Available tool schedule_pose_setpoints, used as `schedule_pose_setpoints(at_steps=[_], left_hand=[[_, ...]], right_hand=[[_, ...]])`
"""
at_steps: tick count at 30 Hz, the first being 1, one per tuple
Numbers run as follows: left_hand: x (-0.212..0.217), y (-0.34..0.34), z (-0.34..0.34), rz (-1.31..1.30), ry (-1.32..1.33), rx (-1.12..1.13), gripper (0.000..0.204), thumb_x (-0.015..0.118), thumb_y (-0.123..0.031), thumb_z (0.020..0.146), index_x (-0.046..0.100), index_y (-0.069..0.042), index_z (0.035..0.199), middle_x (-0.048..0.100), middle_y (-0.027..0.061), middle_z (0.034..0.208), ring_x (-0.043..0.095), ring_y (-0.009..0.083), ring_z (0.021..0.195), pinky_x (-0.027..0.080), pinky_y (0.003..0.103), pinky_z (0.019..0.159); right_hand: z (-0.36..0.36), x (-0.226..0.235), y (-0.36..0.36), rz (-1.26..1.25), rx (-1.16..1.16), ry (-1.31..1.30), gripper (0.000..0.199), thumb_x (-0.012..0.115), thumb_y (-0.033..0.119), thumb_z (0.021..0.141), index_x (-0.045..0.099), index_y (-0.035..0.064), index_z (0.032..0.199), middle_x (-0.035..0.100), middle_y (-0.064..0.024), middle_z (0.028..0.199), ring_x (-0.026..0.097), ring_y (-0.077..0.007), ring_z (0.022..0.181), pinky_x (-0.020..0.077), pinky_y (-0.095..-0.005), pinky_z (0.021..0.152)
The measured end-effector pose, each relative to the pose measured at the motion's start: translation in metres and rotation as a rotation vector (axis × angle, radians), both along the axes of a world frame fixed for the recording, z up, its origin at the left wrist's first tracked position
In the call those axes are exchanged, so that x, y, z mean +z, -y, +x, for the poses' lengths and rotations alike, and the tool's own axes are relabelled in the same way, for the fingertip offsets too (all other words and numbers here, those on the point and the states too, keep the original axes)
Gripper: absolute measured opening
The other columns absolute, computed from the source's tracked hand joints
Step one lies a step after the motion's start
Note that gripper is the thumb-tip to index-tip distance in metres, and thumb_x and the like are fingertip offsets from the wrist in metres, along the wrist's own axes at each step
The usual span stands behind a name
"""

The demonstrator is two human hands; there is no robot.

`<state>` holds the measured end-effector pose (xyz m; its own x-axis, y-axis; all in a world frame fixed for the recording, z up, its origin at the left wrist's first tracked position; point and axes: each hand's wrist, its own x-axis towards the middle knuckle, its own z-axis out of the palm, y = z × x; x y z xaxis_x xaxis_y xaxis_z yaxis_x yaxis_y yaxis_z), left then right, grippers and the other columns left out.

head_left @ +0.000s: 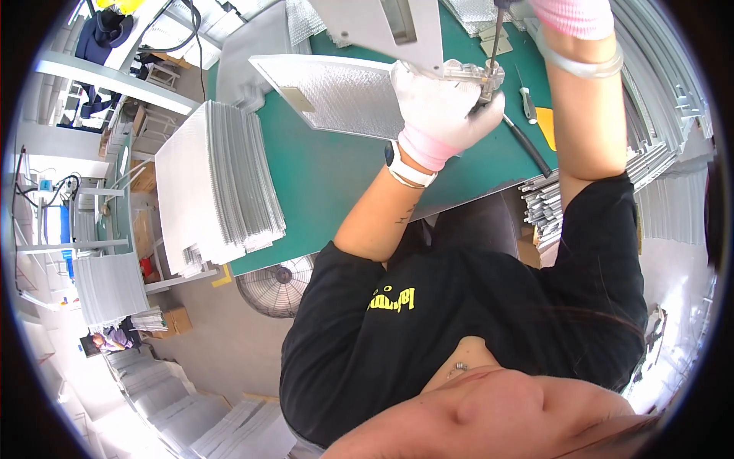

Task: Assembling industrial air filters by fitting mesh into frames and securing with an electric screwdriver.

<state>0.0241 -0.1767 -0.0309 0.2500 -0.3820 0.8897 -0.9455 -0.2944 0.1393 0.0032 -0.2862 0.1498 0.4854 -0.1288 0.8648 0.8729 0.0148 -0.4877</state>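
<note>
Your left hand (440,103), in a white glove with a pink cuff, closes its fingers around a small clear plastic fitting (475,74) at the corner of a flat metal mesh filter panel (336,96), which lies tilted on the green work mat (336,180) at about twelve o'clock in the view. Your right hand (572,15), also gloved, sits at one o'clock, cut by the upper edge; how its fingers are set cannot be told, though a thin screwdriver shaft (495,38) runs down from it to the fitting. A stack of mesh panels (218,183) stands at nine o'clock on the mat's edge. A yellow scraper (546,126) lies at two o'clock, just beside your right forearm. A floor fan (277,287) sits below the bench.
</note>
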Motion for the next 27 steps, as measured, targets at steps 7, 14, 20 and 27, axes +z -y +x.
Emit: schedule_pose_setpoints(at_steps=[7,14,20,27], left_hand=[[-0.011,0.007,0.01,-0.191,0.084,-0.171,0.02,0.072,-0.029,0.073,0.064,-0.011,0.072,0.051,0.0031,0.065,0.048,0.0246,0.062,0.036,0.039,0.063],[-0.004,-0.003,0.005,-0.026,-0.085,-0.171,0.021,0.069,-0.031,0.077,0.065,-0.01,0.078,0.048,0.0043,0.065,0.048,0.0256,0.062,0.037,0.04,0.063],[0.003,0.004,0.003,-0.029,-0.011,-0.21,0.023,0.069,-0.031,0.079,0.064,-0.009,0.079,0.049,0.0061,0.066,0.05,0.026,0.062,0.038,0.04,0.062],[-0.002,-0.002,-0.005,-0.08,-0.084,-0.196,0.018,0.073,-0.025,0.076,0.065,-0.009,0.078,0.051,0.0052,0.066,0.053,0.0251,0.065,0.042,0.038,0.06]], right_hand=[[-0.004,-0.022,-0.006,0.098,0.476,-0.203,0.051,0.067,0.028,0.09,0.046,-0.0005,0.126,0.047,-0.0005,0.076,0.043,-0.0059,0.059,0.0337,-0.0175,0.051],[-0.004,-0.027,-0.018,0.197,0.657,-0.266,0.076,0.072,0.029,0.085,0.034,-0.0028,0.142,0.045,-0.0009,0.072,0.04,-0.0064,0.057,0.0329,-0.0177,0.051],[0.006,-0.053,0.006,0.472,0.553,-0.344,0.058,0.065,0.02,0.086,0.044,-0.0021,0.135,0.055,-0.0051,0.075,0.045,-0.0097,0.051,0.0369,-0.0208,0.045],[0.017,-0.053,0.008,0.438,0.567,-0.29,0.055,0.064,0.02,0.086,0.046,-0.001,0.134,0.057,-0.0048,0.079,0.049,-0.0092,0.057,0.041,-0.0206,0.048]])
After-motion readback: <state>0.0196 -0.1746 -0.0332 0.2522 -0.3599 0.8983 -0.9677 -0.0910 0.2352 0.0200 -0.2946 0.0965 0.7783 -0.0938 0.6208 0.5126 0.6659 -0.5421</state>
